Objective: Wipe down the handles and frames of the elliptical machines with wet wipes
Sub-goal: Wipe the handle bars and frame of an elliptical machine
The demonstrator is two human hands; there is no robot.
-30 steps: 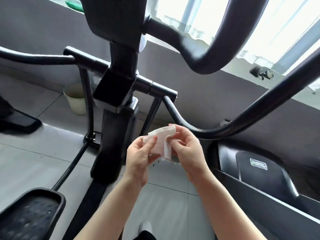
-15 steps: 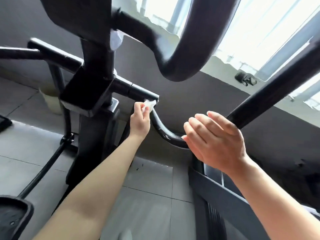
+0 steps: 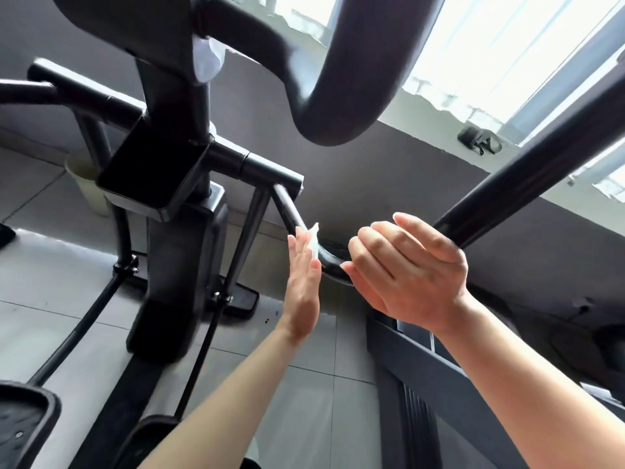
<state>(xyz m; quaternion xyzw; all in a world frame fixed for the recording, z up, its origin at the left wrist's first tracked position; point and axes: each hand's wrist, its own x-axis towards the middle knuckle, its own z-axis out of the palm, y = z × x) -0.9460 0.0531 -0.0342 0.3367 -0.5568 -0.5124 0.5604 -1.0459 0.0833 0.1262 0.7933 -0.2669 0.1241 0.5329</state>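
Head view: the left hand reaches up with straight fingers, its grip open, pressing a white wet wipe flat against the curved black handle bar of the elliptical. To the right, nearer, the right hand hovers loosely open, holding nothing.

A pale bucket stands on the grey tiled floor by the dark grey wall, partly hidden behind the machine. Bright windows run above the wall, with a small dark fitting on the sill. A second machine's dark ribbed base lies at lower right
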